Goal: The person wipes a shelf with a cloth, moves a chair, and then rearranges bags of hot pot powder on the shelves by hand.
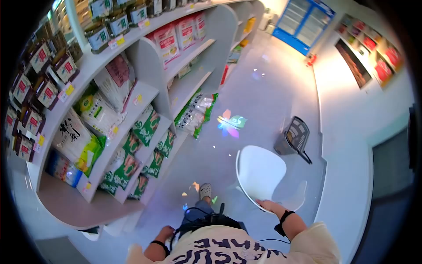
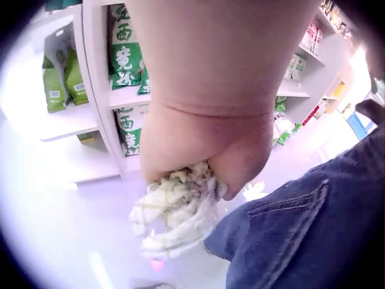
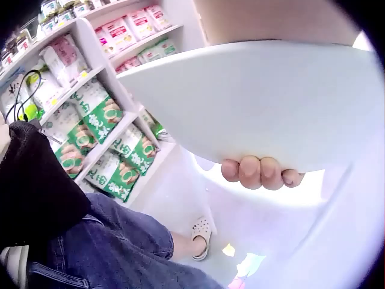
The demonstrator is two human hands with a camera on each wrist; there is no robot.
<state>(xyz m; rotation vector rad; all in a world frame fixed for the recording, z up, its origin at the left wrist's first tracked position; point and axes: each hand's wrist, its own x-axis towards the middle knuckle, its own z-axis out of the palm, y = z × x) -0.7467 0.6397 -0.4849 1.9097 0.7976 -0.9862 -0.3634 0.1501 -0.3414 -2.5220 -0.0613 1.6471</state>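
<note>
My right hand [image 1: 269,206] grips the edge of a white chair [image 1: 260,170] to the right of my body. In the right wrist view its fingertips [image 3: 260,172] curl round the lower edge of the white chair back [image 3: 252,102], which hides the rest of the hand. Down by my left side hangs my left hand [image 1: 165,232]. The left wrist view shows this hand [image 2: 204,141] holding a crumpled pale cloth [image 2: 174,220] with faint yellowish lines, bunched at the fingers. Most of those fingers are hidden by the hand and the cloth.
Shelves [image 1: 165,110] on the left carry jars [image 1: 96,36] and bagged foods [image 1: 123,170]. A dark basket [image 1: 295,137] stands on the floor beyond the chair, near the right wall. Several bags [image 1: 196,113] sit low by the aisle. A blue-framed fridge [image 1: 303,24] is far ahead.
</note>
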